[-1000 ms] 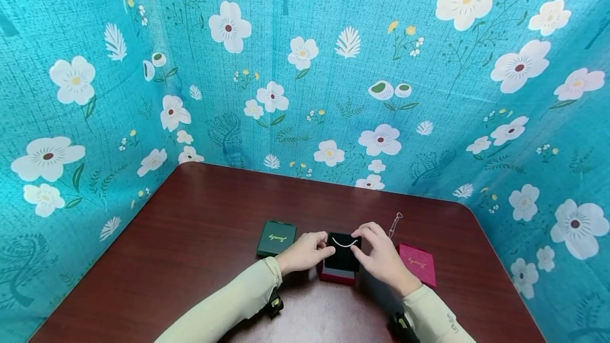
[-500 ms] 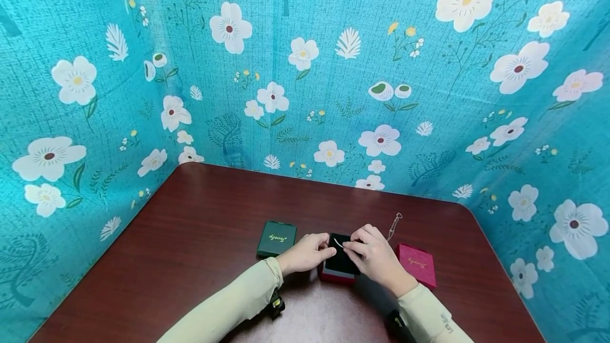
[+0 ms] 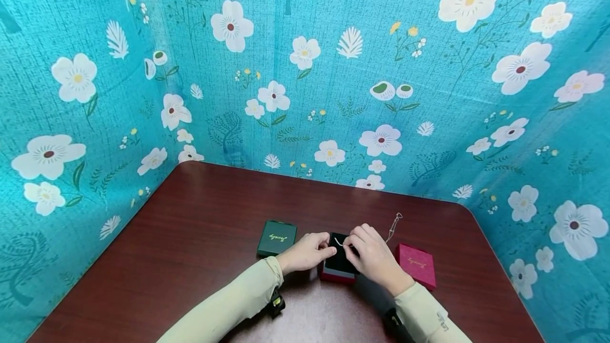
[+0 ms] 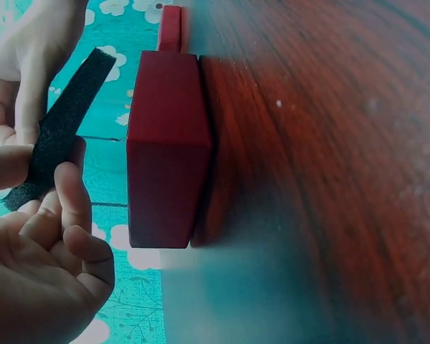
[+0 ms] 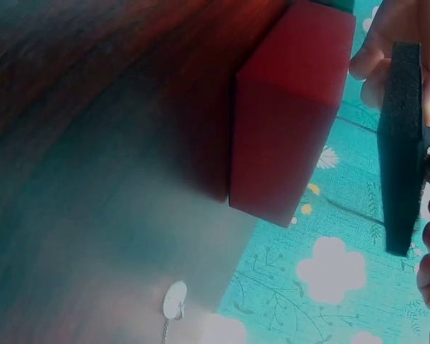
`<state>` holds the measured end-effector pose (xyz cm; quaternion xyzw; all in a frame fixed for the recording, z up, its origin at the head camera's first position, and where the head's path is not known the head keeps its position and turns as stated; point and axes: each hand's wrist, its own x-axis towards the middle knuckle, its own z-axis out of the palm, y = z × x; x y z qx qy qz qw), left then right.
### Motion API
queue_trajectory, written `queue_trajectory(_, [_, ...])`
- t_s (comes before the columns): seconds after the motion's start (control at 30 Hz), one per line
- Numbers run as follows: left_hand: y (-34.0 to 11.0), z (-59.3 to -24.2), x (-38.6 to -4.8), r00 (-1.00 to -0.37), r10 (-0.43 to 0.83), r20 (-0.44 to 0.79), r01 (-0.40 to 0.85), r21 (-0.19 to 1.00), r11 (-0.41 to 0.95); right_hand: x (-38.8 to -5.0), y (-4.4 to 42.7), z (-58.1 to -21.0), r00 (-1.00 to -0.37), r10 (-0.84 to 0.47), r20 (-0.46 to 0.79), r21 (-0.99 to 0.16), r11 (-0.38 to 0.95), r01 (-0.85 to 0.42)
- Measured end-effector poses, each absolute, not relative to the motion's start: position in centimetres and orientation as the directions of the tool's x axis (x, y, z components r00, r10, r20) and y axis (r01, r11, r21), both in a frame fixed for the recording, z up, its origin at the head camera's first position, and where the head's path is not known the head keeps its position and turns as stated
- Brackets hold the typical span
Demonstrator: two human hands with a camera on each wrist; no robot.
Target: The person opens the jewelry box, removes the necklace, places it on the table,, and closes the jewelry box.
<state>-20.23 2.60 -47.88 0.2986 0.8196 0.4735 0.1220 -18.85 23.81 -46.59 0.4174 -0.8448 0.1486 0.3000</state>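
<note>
My left hand point(image 3: 307, 253) grips a thin black jewelry pad point(image 4: 64, 132) by its left edge, thumb on the face and fingers behind. The pad is held tilted above an uncovered red box point(image 4: 165, 150). A short pale stretch of necklace chain point(image 3: 339, 241) curves across the upper part of the pad. My right hand point(image 3: 374, 258) pinches the chain at its right part, fingertips against the pad and covering the rest. Two thin dark strands point(image 4: 109, 205) run between the pad's back and the box in the left wrist view.
On the left lies a green box point(image 3: 276, 238) with gold lettering. A crimson lid point(image 3: 416, 264) with similar lettering lies to the right. Behind it, a second chain point(image 3: 393, 226) rests on the table point(image 3: 214, 216), its oval pendant point(image 5: 175, 299) visible in the right wrist view. Floral cloth point(image 3: 295, 94) surrounds the table.
My right hand has moved left from the pad's right edge and brought its fingertips together on the chain, covering more of it. The left hand and pad have hardly moved.
</note>
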Motion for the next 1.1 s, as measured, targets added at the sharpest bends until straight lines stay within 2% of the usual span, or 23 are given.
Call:
queue_trajectory(0.13, [2.54, -47.94, -20.3, -0.792, 0.607, 0.068, 0.363, 0.851, 0.378, -18.81, 23.72, -46.65, -0.553, -0.569, 0.609, -0.089, 0.643, -0.76])
queue_trajectory(0.27, [2.5, -48.14, -20.33, -0.795, 0.603, 0.063, 0.359, 0.85, 0.385, -18.77, 23.73, -46.65, -0.589, -0.549, 0.593, -0.121, 0.663, -0.739])
queue_trajectory(0.53, [2.38, -48.21, -20.44, -0.787, 0.613, 0.073, 0.37, 0.85, 0.375, -19.04, 24.04, -46.74, -0.602, -0.551, 0.578, -0.136, 0.663, -0.736])
queue_trajectory(0.73, [2.49, -48.28, -20.52, -0.78, 0.622, 0.068, 0.382, 0.838, 0.389, -19.32, 24.11, -46.76, -0.578, -0.558, 0.596, -0.092, 0.667, -0.739])
queue_trajectory(1.1, [2.66, -48.23, -20.39, -0.773, 0.631, 0.063, 0.389, 0.833, 0.393, -19.68, 24.57, -46.91, -0.585, -0.547, 0.599, -0.072, 0.691, -0.719])
